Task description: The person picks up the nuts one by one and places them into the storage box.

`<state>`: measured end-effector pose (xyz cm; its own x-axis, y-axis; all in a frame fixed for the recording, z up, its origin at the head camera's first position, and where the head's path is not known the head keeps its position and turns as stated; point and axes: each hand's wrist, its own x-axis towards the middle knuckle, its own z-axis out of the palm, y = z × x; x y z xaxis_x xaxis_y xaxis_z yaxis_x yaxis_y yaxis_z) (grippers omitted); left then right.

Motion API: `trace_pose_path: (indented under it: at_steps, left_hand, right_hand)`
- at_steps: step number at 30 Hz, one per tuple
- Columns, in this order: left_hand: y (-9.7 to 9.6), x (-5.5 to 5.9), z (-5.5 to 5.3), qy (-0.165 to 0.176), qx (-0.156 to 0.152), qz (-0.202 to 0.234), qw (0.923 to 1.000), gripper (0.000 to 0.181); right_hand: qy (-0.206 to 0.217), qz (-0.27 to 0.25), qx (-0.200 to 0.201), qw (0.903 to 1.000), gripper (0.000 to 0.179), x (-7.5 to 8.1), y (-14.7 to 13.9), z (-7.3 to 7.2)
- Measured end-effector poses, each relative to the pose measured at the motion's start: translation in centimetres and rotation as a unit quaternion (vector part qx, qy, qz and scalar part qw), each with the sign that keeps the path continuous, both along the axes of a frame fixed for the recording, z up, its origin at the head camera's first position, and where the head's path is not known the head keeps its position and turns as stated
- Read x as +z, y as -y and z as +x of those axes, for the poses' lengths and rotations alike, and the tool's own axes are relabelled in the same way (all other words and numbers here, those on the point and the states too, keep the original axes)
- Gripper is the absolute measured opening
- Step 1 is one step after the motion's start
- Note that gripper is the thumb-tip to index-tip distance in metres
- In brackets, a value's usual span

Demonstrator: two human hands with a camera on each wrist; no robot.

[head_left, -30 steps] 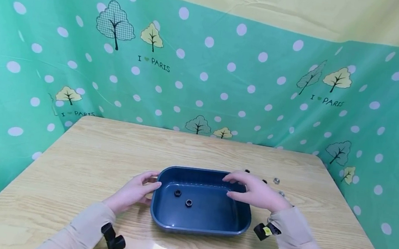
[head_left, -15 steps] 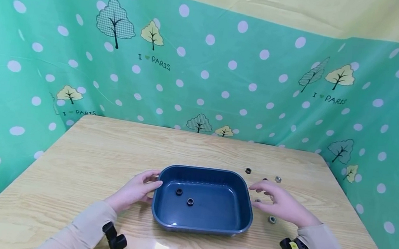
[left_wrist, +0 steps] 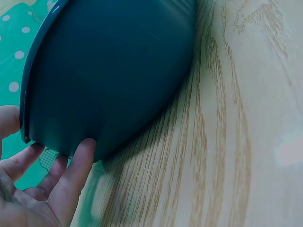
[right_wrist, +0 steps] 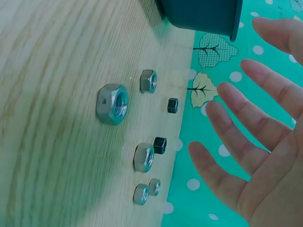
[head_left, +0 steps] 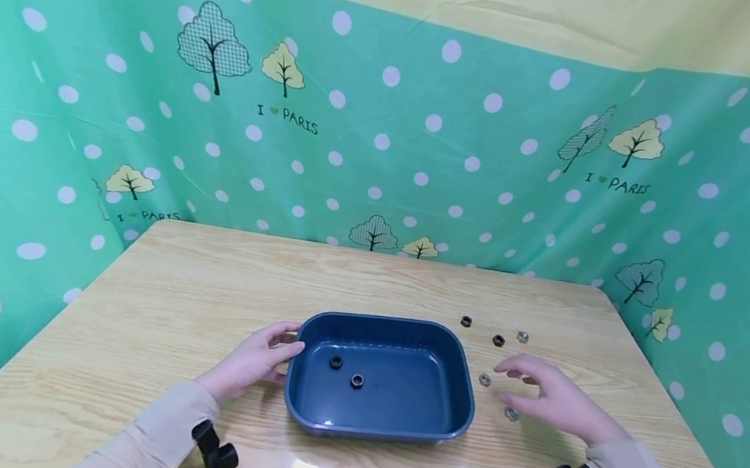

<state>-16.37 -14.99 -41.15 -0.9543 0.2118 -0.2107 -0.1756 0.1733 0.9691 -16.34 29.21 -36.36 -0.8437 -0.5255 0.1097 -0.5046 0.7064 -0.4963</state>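
A dark blue plastic tray [head_left: 372, 429] stands on the table, holding two dark hex nuts, one further left [head_left: 336, 362] and one nearer the middle [head_left: 357, 381]. My left hand [head_left: 254, 363] grips the tray's left end, thumb at the rim and fingers against the outer wall. Right of the tray, my right hand [head_left: 554, 399] hovers with loosely bent fingers and nothing in them. Around it lie a silver nut [head_left: 485, 379], another silver nut [head_left: 511, 414] partly behind the thumb, and a third silver nut [head_left: 522, 336] further back. In the right wrist view, the palm and spread fingers [right_wrist: 241, 146] show bare.
Two black nuts, one behind the tray's right corner [head_left: 466, 321] and one beside it [head_left: 498, 340], lie on the wooden table [head_left: 223, 270]. Further silver nuts [right_wrist: 140, 194] show in the right wrist view. A green dotted curtain [head_left: 427, 154] hangs behind the table.
My right hand has moved from above the tray's right end out to the right, over the loose nuts. The left hand and tray stay in place.
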Motion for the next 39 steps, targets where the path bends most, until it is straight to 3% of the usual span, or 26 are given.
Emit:
trace_pose_path:
  at_steps: [18,39]
  left_hand:
    - [-0.2,0.1,0.1,-0.002,0.018,-0.006,0.9998,0.045]
    - [-0.2,-0.2,0.1,-0.006,0.019,-0.005,0.9998,0.045]
  right_hand:
    - [0.029,-0.010,-0.011,0.9995,0.037,-1.1,-1.4,0.8]
    - [0.067,0.023,-0.032,0.9969,0.036,-3.1,-2.6,1.1]
